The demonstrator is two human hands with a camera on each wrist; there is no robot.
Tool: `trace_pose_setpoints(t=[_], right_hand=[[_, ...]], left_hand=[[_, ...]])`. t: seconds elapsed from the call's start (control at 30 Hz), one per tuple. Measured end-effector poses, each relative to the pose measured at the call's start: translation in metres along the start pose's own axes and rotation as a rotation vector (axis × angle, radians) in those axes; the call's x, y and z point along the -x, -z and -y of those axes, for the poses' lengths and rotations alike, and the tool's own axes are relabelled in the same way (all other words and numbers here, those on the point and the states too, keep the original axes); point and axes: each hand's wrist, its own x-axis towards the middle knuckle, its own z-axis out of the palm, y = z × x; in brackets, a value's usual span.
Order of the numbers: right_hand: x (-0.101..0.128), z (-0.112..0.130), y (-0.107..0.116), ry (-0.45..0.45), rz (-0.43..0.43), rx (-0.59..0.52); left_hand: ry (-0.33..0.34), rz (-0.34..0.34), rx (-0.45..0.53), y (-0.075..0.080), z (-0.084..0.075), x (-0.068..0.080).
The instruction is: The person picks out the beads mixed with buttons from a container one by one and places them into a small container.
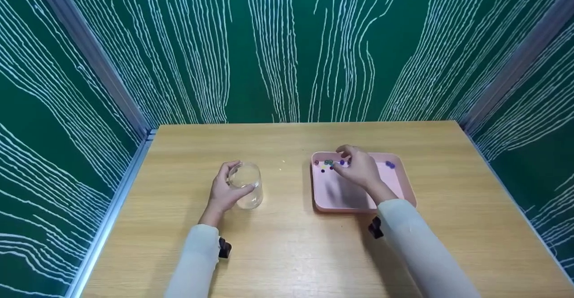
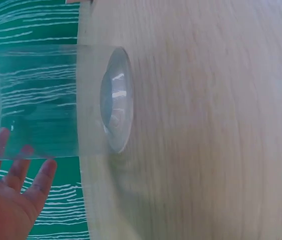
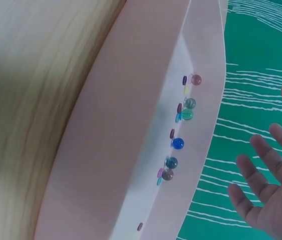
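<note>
Standing upright on the tabletop (image 1: 287,253), clear glass (image 1: 245,190) gripped by left hand (image 1: 224,192); right hand (image 1: 361,168) over pink tray (image 1: 406,186), fingers loose by beads (image 1: 329,163). Left wrist: fingers (image 2: 40,182) curl round glass (image 2: 55,100). Right wrist: fingers (image 3: 261,190) spread, holding nothing; beads (image 3: 178,143) along tray wall (image 3: 206,100).

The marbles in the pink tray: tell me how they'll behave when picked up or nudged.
The marbles look round and glossy, so they would probably roll at a nudge and may slip from fingertips. They lie along the tray wall, which should stop them. They are small beside the right hand, so likely light.
</note>
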Motion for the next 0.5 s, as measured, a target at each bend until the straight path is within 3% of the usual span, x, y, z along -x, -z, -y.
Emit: trace_pose_setpoints(t=[0.27,0.5], right_hand=[[-0.011,0.003,-0.014,-0.009,0.045,-0.014],[-0.02,0.003,-0.025,-0.031,0.073,-0.019]], left_hand=[[-0.005,0.033,0.06,0.006,-0.025,0.01],[0.027,0.006,0.058,0.003,0.002,-0.002]])
